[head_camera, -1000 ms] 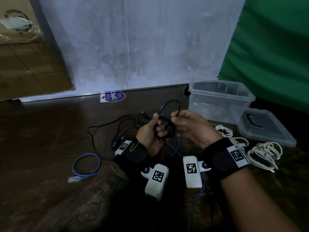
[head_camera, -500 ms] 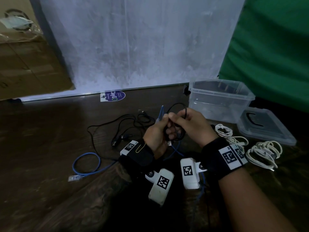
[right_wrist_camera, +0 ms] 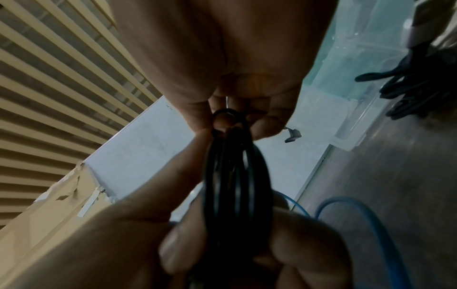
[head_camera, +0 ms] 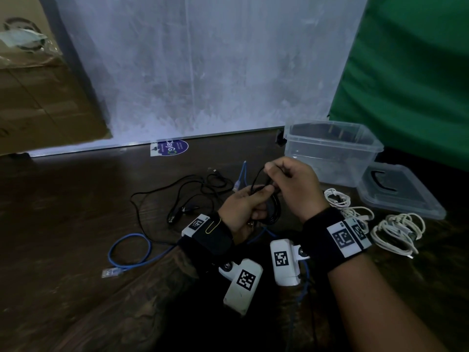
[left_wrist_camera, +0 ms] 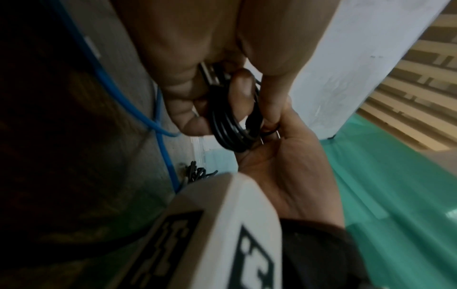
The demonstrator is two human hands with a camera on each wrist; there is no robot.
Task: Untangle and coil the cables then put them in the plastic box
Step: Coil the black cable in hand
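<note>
A small coil of black cable [head_camera: 272, 210] [left_wrist_camera: 228, 125] [right_wrist_camera: 235, 179] hangs between both hands above the dark floor. My left hand [head_camera: 247, 207] grips the coil, its fingers curled round the loops. My right hand [head_camera: 291, 184] pinches the cable's free end at the top of the coil. The clear plastic box [head_camera: 330, 151] stands open just behind the right hand, with its lid [head_camera: 398, 191] lying beside it. More black cable [head_camera: 177, 194] lies tangled on the floor to the left, and a blue cable [head_camera: 129, 250] runs under my wrists.
Two bundles of white cable [head_camera: 398, 229] lie on the floor right of my right wrist. A white wall panel [head_camera: 203, 72] stands behind, a cardboard box [head_camera: 38, 97] at far left, green cloth [head_camera: 411, 72] at right. A sticker [head_camera: 170, 147] lies on the floor by the wall.
Both hands have closed together and shifted slightly right. The right hand, apart from the coil before, now pinches the cable end over the coil in the left hand.
</note>
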